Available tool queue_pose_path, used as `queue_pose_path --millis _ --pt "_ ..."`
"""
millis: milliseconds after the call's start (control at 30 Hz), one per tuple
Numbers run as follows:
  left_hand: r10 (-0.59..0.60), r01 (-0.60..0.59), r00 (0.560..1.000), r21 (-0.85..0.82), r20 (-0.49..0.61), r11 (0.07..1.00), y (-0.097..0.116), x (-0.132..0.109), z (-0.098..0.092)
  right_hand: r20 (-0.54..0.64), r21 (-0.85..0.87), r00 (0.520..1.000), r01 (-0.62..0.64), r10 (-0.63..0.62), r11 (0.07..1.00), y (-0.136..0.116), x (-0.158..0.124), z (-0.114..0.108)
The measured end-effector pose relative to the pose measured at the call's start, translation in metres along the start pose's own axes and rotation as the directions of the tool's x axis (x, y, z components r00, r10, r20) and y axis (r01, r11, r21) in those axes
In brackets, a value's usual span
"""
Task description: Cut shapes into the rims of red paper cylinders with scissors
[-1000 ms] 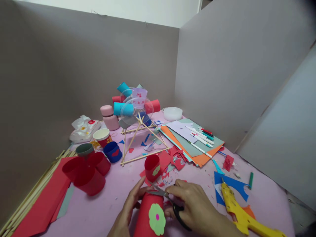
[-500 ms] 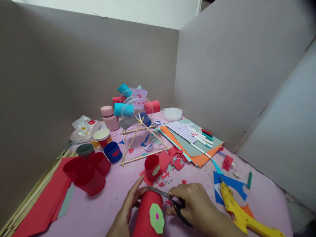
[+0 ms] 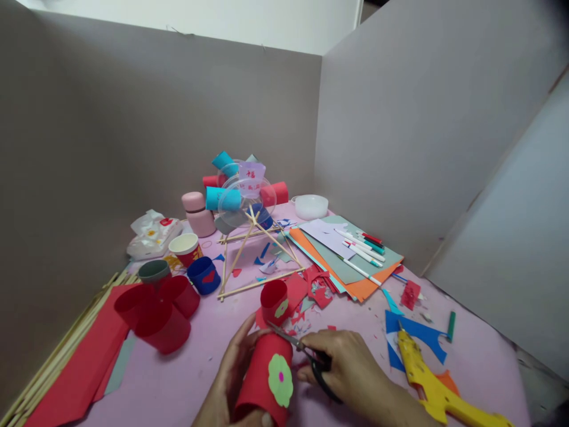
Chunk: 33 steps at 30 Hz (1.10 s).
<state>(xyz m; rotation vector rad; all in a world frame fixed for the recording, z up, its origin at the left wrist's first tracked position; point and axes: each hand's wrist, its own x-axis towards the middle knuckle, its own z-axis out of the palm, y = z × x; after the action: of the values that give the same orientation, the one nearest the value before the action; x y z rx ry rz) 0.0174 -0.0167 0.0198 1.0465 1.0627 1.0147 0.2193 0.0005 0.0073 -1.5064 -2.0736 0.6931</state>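
Note:
My left hand (image 3: 231,376) is wrapped around a red paper tube (image 3: 258,379) that bears a light green paper flower (image 3: 280,381) with a pink centre. In my right hand (image 3: 340,362) are black-handled scissors (image 3: 290,338), their blades lying at the tube's far rim. Whether the blades have paper between them I cannot tell. Just beyond the tube stands a small red paper cup (image 3: 274,300) with part of a green flower on it. Red paper scraps (image 3: 317,287) lie around that cup.
Red, grey and blue paper cups (image 3: 162,326) stand at left beside bamboo sticks (image 3: 57,350). A stick-framed wheel model (image 3: 251,219) is at the back. Coloured sheets (image 3: 355,284) with markers (image 3: 364,255) and a yellow glue gun (image 3: 420,367) are on the right.
The red tube has tilted and turned a little in my left hand, and its near rim now shows. The scissors' tip has shifted slightly away from me along the far rim.

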Motion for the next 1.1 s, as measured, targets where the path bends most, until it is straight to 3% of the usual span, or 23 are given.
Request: queue_pose_path --millis 433,733,867,1100 --pt "0.025 -0.017 0.986 0.050 -0.164 0.999 0.009 0.000 0.005 0.008 0.028 1.000 0.002 -0.002 1.000 -0.002 -0.007 0.000" --pt "0.098 -0.100 0.994 -0.036 -0.040 0.994 -0.021 0.004 -0.004 0.044 0.028 0.998 -0.037 0.036 0.999 -0.005 -0.006 0.001" --pt "0.101 -0.102 0.993 -0.009 -0.055 0.995 -0.031 0.009 -0.010 0.065 0.024 0.997 -0.045 0.044 0.999 -0.009 -0.007 -0.003" --pt "0.061 -0.061 0.998 0.003 0.000 0.998 -0.021 0.006 -0.008 0.038 0.034 0.999 -0.040 0.039 0.999 -0.011 -0.008 -0.005"
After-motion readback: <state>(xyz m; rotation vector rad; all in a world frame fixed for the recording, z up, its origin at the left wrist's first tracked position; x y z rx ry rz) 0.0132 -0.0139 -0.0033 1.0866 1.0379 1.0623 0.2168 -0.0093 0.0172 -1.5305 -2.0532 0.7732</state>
